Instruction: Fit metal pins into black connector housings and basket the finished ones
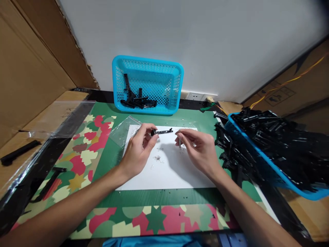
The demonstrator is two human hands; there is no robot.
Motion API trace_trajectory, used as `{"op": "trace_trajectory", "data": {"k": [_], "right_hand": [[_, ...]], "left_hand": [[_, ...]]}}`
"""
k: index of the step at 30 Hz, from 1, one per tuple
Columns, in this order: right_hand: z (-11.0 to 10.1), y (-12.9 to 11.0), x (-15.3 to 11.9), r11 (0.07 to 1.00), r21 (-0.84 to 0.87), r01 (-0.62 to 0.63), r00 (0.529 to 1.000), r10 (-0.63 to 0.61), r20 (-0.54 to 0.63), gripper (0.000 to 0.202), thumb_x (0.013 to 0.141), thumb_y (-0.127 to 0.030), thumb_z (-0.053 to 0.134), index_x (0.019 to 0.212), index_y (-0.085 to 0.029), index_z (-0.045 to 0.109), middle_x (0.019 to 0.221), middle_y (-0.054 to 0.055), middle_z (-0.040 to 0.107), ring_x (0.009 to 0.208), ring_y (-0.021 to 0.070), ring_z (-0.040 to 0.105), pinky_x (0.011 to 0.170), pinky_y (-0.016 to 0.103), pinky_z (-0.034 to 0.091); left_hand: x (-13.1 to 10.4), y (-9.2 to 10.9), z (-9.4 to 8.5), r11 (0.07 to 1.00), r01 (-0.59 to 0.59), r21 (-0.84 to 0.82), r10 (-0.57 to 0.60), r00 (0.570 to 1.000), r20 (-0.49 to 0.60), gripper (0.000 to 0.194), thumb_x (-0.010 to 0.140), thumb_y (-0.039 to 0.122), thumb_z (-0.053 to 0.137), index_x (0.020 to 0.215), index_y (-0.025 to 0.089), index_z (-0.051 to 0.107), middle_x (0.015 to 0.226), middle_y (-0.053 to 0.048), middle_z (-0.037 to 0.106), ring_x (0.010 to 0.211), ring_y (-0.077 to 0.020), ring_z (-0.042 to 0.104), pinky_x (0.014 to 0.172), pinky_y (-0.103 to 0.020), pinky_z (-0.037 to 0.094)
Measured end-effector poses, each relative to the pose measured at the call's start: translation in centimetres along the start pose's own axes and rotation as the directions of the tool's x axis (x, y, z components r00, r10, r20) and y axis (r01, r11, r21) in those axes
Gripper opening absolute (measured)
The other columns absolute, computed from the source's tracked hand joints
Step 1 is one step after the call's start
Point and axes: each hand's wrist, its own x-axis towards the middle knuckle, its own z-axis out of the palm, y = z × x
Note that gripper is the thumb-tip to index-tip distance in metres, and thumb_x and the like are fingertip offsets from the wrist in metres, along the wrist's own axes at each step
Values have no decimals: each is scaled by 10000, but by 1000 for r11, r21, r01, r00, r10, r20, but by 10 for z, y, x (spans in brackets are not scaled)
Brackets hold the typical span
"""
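My left hand (138, 145) is closed on one end of a narrow black plastic part (163, 131), whose free end points right. Across a small gap, my right hand (199, 147) pinches a thin silvery metal tool (180, 142); its exact kind is hard to make out. Both hands hover above a white sheet of paper (164, 180). On the paper, between the hands, lies a small heap of tiny wire pieces (157, 158), with more scattered around it.
At the back, a blue basket (147, 59) holds several black parts. Another blue basket (272, 168), heaped with black parts (285, 144), stands at right, and more parts spill beside it. A clear plastic bag (123, 132) lies left of the paper. Cardboard (33, 44) stands at far left.
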Motion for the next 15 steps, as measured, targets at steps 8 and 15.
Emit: {"op": "trace_trajectory", "data": {"k": [8, 15], "right_hand": [[1, -10, 0, 994, -103, -35, 863, 82, 498, 210, 1039, -205, 564, 1011, -196, 772, 933, 33, 762, 762, 144, 628, 688, 272, 428], [11, -7, -5, 995, -100, -10, 822, 65, 565, 120, 982, -216, 679, 986, -197, 797, 838, 20, 696, 678, 132, 538, 651, 273, 373]], "left_hand": [[5, -5, -2, 975, 93, -204, -102, 994, -36, 179, 1051, 361, 538, 1183, 245, 502, 876, 34, 472, 652, -100, 455, 597, -244, 377], [7, -5, 2, 902, 173, -395, -175, 984, 32, 135, 1023, 305, 560, 1082, 251, 451, 845, 58, 455, 585, -66, 437, 533, -214, 320]]}}
